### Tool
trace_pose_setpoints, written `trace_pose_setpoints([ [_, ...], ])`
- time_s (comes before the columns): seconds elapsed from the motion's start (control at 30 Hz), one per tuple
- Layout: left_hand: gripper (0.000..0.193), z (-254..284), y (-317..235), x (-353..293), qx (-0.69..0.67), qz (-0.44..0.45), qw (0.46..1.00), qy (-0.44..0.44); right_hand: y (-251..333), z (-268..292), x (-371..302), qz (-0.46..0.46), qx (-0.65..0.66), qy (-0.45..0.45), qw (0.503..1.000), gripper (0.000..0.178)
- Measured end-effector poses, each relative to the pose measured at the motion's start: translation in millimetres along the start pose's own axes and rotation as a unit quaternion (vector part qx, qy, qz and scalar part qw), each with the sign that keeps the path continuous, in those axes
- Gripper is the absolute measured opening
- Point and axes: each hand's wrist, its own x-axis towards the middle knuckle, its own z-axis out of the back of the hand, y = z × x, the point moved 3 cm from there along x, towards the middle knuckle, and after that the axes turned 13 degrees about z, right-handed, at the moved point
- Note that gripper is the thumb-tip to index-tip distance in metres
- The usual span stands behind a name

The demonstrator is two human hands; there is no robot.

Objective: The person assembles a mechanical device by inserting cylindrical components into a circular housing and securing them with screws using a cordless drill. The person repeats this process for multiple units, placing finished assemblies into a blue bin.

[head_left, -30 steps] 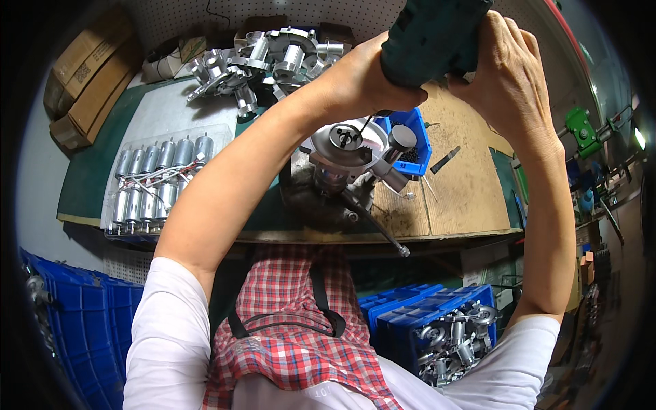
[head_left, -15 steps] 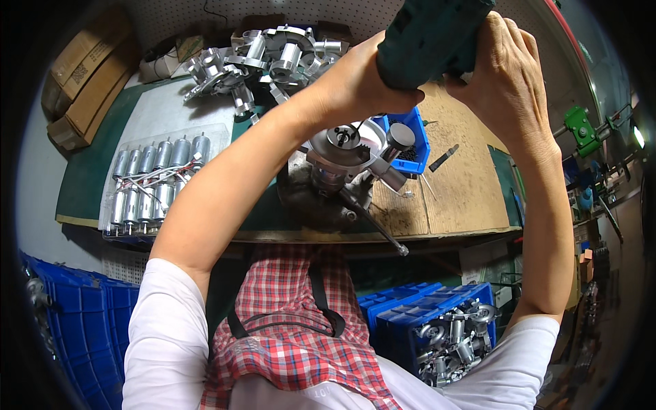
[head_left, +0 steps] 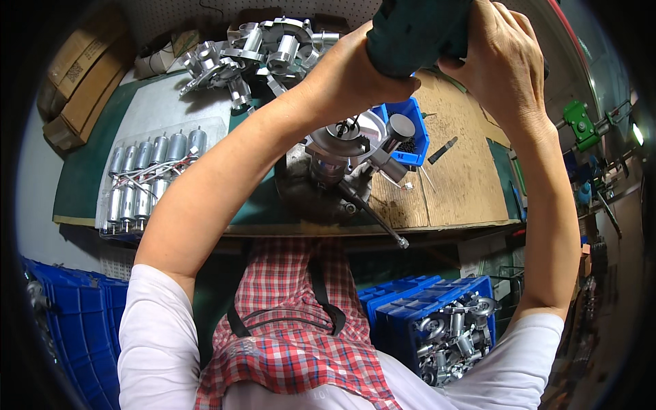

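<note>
Both hands hold a dark green power screwdriver (head_left: 418, 35) above the bench, its upper part cut off by the picture's edge. My left hand (head_left: 359, 74) wraps around its near end. My right hand (head_left: 504, 65) grips it from the right, fingers curled around the handle. Beneath them a silver metal gear housing (head_left: 340, 145) sits on a dark, round-based vise (head_left: 311, 188). A thin bit reaches down to the hub of the housing; whether it touches a screw cannot be made out. The vise's handle bar (head_left: 376, 221) slants toward me past the bench edge.
A blue bin (head_left: 415, 154) of small dark screws stands behind the housing, near a black pen-like tool (head_left: 443, 149) on cardboard (head_left: 471, 195). Small motors (head_left: 161, 148) fill a clear tray at left. Metal housings (head_left: 281, 53) pile up at the back. Blue crates (head_left: 427, 301) stand below.
The screwdriver and both hands have shifted slightly left and up in the picture, as has the whole scene a little. The grip is the same, and my left hand hides more of the housing.
</note>
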Motion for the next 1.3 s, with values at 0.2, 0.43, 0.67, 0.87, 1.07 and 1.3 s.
trace_pose_setpoints([
  [0.2,0.035,-3,7,3,0.008,-0.039,0.999,-0.024,3,6,3,-0.012,0.01,0.034,0.999,0.057],
  [0.43,0.027,-7,10,6,0.01,-0.053,0.998,-0.017,0,0,-3,-0.057,-0.001,0.062,0.996,0.058],
  [0.67,0.056,-11,5,-1,0.028,-0.033,0.998,-0.045,2,-8,-14,-0.037,0.071,0.056,0.995,0.079],
  [0.87,0.051,-14,4,4,0.046,-0.074,0.99,-0.112,-15,-31,-9,-0.042,0.142,0.017,0.989,0.087],
  [1.07,0.054,-18,9,2,0.033,-0.096,0.984,-0.146,-17,-35,-8,-0.042,0.215,-0.007,0.976,0.078],
  [1.3,0.044,-16,-14,4,0.051,-0.208,0.955,-0.206,-26,-59,-19,-0.032,0.268,-0.097,0.958,0.064],
])
